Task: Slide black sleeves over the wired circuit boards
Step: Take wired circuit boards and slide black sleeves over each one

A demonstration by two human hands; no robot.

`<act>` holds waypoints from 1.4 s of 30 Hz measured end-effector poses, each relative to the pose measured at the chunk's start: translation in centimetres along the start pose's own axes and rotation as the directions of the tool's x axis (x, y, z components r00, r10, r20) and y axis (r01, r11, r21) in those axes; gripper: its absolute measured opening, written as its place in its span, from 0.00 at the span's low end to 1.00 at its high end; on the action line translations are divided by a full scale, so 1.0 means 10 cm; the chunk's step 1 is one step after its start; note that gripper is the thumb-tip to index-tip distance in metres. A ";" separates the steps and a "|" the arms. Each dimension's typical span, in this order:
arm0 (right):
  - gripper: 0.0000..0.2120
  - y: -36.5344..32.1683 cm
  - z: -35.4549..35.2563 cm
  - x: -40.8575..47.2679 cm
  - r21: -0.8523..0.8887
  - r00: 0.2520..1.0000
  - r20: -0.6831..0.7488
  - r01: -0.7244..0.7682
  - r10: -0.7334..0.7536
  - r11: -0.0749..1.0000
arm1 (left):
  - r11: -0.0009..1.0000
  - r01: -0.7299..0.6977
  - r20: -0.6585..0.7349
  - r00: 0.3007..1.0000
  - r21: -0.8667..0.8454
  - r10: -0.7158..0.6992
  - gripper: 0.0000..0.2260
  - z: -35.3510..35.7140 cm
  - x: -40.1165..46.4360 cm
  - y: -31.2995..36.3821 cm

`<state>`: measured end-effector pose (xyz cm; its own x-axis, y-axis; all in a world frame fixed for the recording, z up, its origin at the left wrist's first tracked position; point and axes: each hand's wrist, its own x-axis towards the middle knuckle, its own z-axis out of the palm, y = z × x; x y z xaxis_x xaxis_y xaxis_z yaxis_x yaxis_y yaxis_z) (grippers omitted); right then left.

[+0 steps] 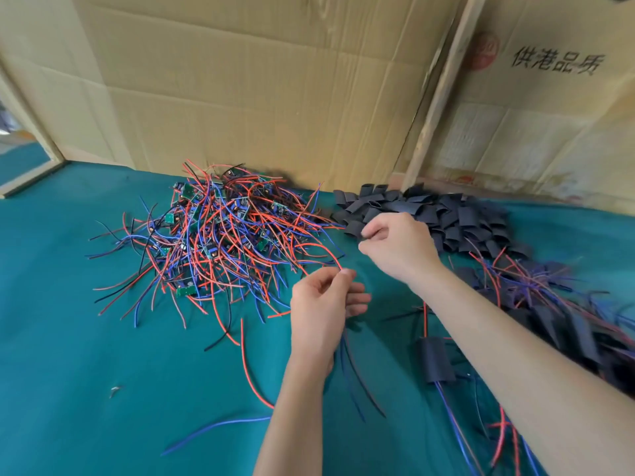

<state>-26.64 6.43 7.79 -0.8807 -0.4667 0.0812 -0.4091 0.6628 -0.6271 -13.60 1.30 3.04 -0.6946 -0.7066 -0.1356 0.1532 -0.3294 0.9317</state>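
Observation:
A tangled heap of small green circuit boards with red, blue and black wires (220, 231) lies on the teal cloth. To its right is a pile of short black sleeves (446, 214). My right hand (398, 245) reaches into the pile's near left edge and pinches a black sleeve (357, 228). My left hand (326, 304) is below it, fingers curled round a bundle of wires (350, 369) that hang down from its palm; a red wire arcs up from its fingertips. Any board in that hand is hidden.
Sleeved boards with trailing wires (549, 304) pile up at the right; one sleeved board (436, 359) lies apart near my right forearm. Loose red wire (249, 369) and blue wire (213, 429) lie on the teal cloth (86, 372). Cardboard walls (257, 80) close the back.

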 end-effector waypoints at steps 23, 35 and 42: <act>0.13 0.21 -0.16 -0.28 -0.008 0.982 -0.095 -0.164 0.162 0.986 | 0.978 -0.087 -0.029 0.995 0.192 0.094 0.08 -0.02 0.05 -0.12; 0.11 0.27 -0.33 -0.86 0.116 0.994 0.045 0.090 -0.095 0.989 | 0.993 -0.042 0.101 0.994 0.113 0.031 0.09 0.00 0.01 -0.07; 0.11 0.31 -0.36 -0.79 0.128 0.985 0.077 0.144 -0.155 0.981 | 0.961 -0.135 0.106 0.988 0.242 0.112 0.11 -0.01 0.02 -0.09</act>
<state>-21.81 14.29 7.93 -0.7857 -0.6075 0.1170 -0.4976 0.5081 -0.7030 -13.77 1.40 2.18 -0.7436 -0.6686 0.0061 0.0709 -0.0698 0.9950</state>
